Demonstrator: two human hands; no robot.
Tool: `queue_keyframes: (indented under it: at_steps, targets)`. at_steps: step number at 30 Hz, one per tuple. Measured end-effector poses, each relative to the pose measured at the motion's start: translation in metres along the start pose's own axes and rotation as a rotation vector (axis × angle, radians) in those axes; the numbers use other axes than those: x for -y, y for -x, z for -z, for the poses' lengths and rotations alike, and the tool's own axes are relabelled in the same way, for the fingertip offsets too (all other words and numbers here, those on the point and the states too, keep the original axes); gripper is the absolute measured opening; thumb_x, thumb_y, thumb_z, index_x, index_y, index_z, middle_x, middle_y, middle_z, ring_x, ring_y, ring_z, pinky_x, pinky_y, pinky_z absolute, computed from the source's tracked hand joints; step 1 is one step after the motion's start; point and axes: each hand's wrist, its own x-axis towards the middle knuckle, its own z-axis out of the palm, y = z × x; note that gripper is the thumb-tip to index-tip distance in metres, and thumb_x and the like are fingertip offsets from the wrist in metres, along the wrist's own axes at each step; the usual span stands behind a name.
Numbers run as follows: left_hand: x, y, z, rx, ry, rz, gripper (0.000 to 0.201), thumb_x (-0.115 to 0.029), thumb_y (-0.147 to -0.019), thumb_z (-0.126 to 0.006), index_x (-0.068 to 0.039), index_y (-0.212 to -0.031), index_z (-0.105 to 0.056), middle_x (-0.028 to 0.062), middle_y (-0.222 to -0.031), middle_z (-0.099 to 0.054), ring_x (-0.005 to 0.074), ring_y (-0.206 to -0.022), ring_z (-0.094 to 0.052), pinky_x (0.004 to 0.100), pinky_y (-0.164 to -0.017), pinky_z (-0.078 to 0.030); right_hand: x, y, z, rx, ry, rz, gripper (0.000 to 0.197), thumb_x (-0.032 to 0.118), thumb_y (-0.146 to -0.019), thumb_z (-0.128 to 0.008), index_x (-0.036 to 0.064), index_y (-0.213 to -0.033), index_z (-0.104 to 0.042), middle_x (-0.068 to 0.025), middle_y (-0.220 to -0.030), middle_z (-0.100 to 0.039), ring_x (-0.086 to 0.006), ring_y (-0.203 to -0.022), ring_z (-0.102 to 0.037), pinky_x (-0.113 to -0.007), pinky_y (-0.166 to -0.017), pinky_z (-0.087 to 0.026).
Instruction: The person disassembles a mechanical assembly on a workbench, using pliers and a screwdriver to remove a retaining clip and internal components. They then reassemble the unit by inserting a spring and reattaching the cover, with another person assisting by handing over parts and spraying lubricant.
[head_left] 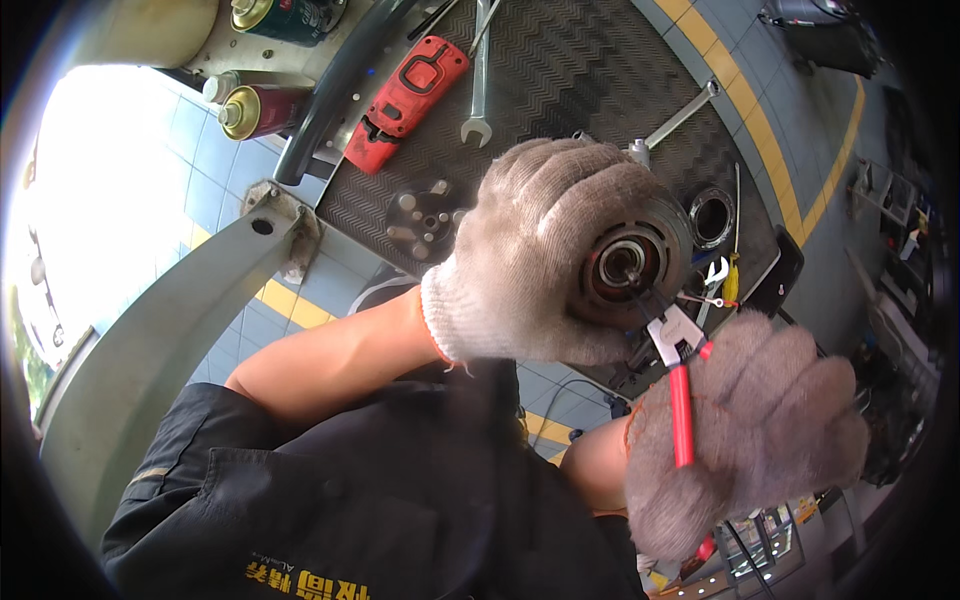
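Dark work clothing (400,490) lies closest, below the gloved left hand (540,245), whose fingers curl around a round metal part (622,262) held above the ribbed black mat (560,80). That part looks rather heavy, rigid and hardly fragile, perhaps slick if oily, so a broad wrap around its outer rim should suit better than a pinch. Rightward, slim-tipped pliers (678,340) meet its recessed centre, their red handles gripped in the gloved right hand (755,430).
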Motion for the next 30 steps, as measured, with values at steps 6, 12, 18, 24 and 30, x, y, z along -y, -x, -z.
queue_keyframes:
  at_steps: [6, 12, 18, 24, 30]
  targets:
    - [-0.002, 0.001, 0.003, 0.005, -0.037, -0.039, 0.114, -0.04, -0.052, -0.109, -0.002, -0.152, -0.069, 0.023, -0.146, -0.074, 0.0476, -0.135, -0.072, 0.0584, -0.117, -0.056, 0.012, -0.009, -0.014, -0.09, 0.053, -0.057, 0.037, 0.016, -0.095, -0.083, 0.0081, -0.106, -0.049, -0.0049, -0.097, -0.039, -0.0214, -0.087, -0.041, -0.043, -0.074, -0.033]
    - [-0.002, 0.001, 0.005, 0.017, -0.047, -0.044, 0.114, -0.039, -0.054, -0.109, 0.0, -0.153, -0.067, 0.0241, -0.145, -0.074, 0.0483, -0.135, -0.072, 0.0578, -0.116, -0.057, 0.014, -0.01, -0.026, -0.258, 0.007, -0.041, 0.037, 0.019, -0.096, -0.082, 0.0061, -0.106, -0.049, -0.0055, -0.095, -0.038, -0.0218, -0.086, -0.04, -0.043, -0.075, -0.033]
    - [-0.002, 0.005, 0.003, -0.01, -0.052, -0.052, 0.113, -0.038, -0.055, -0.109, 0.0, -0.153, -0.067, 0.0237, -0.147, -0.073, 0.048, -0.137, -0.071, 0.0576, -0.118, -0.056, 0.006, -0.004, -0.022, -0.135, -0.03, -0.035, 0.029, 0.022, -0.107, -0.073, 0.0018, -0.113, -0.052, -0.0082, -0.097, -0.041, -0.0225, -0.088, -0.042, -0.043, -0.075, -0.034]
    - [-0.002, 0.004, 0.004, 0.008, -0.053, -0.038, 0.114, -0.04, -0.055, -0.11, 0.0, -0.153, -0.067, 0.0232, -0.149, -0.072, 0.0472, -0.138, -0.07, 0.0574, -0.119, -0.055, 0.0, -0.002, -0.018, -0.154, -0.055, -0.044, 0.043, 0.028, -0.097, -0.082, 0.0026, -0.116, -0.053, -0.0069, -0.098, -0.04, -0.0221, -0.089, -0.041, -0.043, -0.076, -0.033]
    - [-0.002, 0.005, 0.004, 0.0, -0.053, -0.042, 0.114, -0.041, -0.056, -0.11, 0.0, -0.153, -0.067, 0.0222, -0.148, -0.073, 0.0461, -0.138, -0.07, 0.0569, -0.119, -0.054, -0.003, 0.002, -0.014, -0.16, -0.078, -0.044, 0.059, 0.035, -0.086, -0.092, 0.0034, -0.119, -0.053, -0.0055, -0.099, -0.039, -0.0217, -0.091, -0.04, -0.043, -0.077, -0.032]
